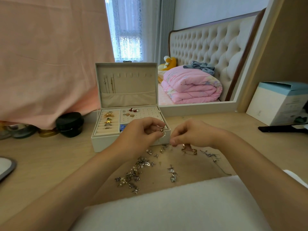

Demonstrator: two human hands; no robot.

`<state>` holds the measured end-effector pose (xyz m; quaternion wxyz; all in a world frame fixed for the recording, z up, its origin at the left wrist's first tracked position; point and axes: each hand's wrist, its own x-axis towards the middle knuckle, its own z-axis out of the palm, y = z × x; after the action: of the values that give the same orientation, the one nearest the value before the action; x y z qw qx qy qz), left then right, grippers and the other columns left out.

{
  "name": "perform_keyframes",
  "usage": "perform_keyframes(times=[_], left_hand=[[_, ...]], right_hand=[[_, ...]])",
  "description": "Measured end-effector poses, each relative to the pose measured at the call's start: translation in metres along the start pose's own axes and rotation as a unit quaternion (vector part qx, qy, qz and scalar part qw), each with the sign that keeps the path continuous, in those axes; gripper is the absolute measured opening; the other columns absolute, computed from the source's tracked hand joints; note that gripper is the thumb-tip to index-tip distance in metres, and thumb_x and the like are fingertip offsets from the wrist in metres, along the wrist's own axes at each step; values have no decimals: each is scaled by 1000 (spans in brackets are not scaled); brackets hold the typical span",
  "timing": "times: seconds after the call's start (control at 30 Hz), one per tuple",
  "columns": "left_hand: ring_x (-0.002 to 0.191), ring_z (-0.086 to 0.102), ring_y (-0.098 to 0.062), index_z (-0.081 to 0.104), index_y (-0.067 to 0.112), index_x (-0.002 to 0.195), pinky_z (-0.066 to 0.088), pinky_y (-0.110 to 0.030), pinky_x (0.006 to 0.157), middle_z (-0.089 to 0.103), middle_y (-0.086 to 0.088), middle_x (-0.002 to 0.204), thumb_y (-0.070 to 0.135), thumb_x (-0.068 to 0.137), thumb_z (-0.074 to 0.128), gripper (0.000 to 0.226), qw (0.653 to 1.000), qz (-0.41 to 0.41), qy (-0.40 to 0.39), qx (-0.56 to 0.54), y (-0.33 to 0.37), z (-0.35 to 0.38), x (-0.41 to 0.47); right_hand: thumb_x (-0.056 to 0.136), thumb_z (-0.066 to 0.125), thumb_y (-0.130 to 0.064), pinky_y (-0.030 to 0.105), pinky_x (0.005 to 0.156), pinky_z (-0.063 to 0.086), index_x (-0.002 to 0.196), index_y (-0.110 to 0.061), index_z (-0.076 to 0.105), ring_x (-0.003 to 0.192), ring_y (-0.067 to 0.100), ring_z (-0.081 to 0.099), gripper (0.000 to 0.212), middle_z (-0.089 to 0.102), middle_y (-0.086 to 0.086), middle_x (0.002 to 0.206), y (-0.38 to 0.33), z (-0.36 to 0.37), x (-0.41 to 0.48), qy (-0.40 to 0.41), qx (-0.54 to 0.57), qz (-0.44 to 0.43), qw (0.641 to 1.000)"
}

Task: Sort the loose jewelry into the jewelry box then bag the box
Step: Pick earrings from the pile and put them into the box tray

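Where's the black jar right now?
Head view, left side: the black jar stands on the desk just left of the open jewelry box, below the pink cloth.

Your left hand [141, 130] hides the near right compartments of the jewelry box [106, 142]; the piece [162, 130] it pinches is too small to identify.

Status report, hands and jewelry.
Left hand pinching small piece at open jewelry box front. Right hand curled, hold unclear. Loose jewelry scattered on desk.

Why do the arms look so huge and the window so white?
Head view: the wide-angle lens stretches the arms nearest the camera; daylight overexposes the window to white; the loose jewelry looks soft, its fine details blurry.
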<state>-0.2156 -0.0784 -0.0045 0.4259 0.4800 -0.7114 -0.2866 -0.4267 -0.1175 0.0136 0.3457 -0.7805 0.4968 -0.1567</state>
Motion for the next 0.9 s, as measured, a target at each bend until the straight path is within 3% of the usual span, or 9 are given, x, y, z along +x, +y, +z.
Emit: perform_keyframes(times=[0.1, 0.2, 0.27, 0.4, 0.57, 0.63, 0.77, 0.9], left_hand=[[68, 60, 7, 78, 20, 100, 47, -11, 67, 73, 14, 77, 12, 89, 75, 14, 1000, 17, 3, 10, 4, -5, 5], [62, 57, 6, 77, 17, 97, 43, -9, 61, 65, 23, 65, 10, 90, 73, 10, 999, 26, 19, 2, 10, -13, 12], [61, 56, 2, 77, 22, 96, 46, -14, 58, 64, 19, 67, 15, 91, 73, 9, 999, 16, 40, -11, 14, -19, 19], [69, 60, -10, 77, 27, 95, 54, -26, 64, 71, 1, 81, 19, 91, 73, 10, 997, 11, 68, -17, 23, -29, 38], [61, 58, 2, 75, 23, 99, 50, -13, 55, 70, 5, 79, 18, 91, 72, 10, 997, 0, 73, -18, 33, -37, 61], [56, 57, 4, 75, 18, 101, 46, -10, 51, 69, 7, 76, 17, 92, 72, 10, 997, -4, 72, -14, 35, -36, 68], [62, 60, -1, 75, 15, 99, 50, -14, 57, 75, -6, 87, 16, 89, 74, 10, 998, -2, 60, -14, 29, -28, 76], [63, 59, -3, 75, 19, 91, 48, -14, 58, 73, -4, 80, 18, 87, 77, 5, 999, -7, 47, -13, 15, -20, 76]], right_hand=[[94, 70, -19, 22, 44, 32, 95, -7, 73, 52, 15, 59, 12, 78, 3, 92, -7, -8, -1, 17, 94, -16, 995], [94, 69, -21, 21, 44, 33, 93, -10, 73, 49, 13, 56, 12, 78, 4, 89, -16, -9, 7, 93, 145, -30, 985], [93, 71, -21, 19, 45, 36, 91, -11, 73, 48, 14, 54, 10, 77, 1, 84, -21, -6, 14, 145, 155, -39, 976], [91, 72, -23, 23, 46, 41, 82, -18, 74, 45, 10, 52, 10, 76, -3, 76, -24, 2, 26, 182, 116, -46, 975], [90, 73, -26, 14, 45, 37, 72, -29, 69, 42, -5, 50, 18, 59, -20, 50, -16, 9, 36, 206, 52, -34, 977], [90, 73, -25, 17, 51, 38, 72, -29, 69, 44, -6, 51, 18, 61, -17, 54, -12, 12, 40, 208, 47, -38, 976], [92, 70, -28, 15, 55, 39, 73, -29, 71, 51, -7, 52, 19, 62, -13, 64, -9, 11, 42, 177, -8, -33, 984], [94, 55, -7, 17, 48, 40, 98, -27, 74, 49, 7, 50, 28, 67, -8, 79, -13, 4, 41, 184, 104, -30, 977]])
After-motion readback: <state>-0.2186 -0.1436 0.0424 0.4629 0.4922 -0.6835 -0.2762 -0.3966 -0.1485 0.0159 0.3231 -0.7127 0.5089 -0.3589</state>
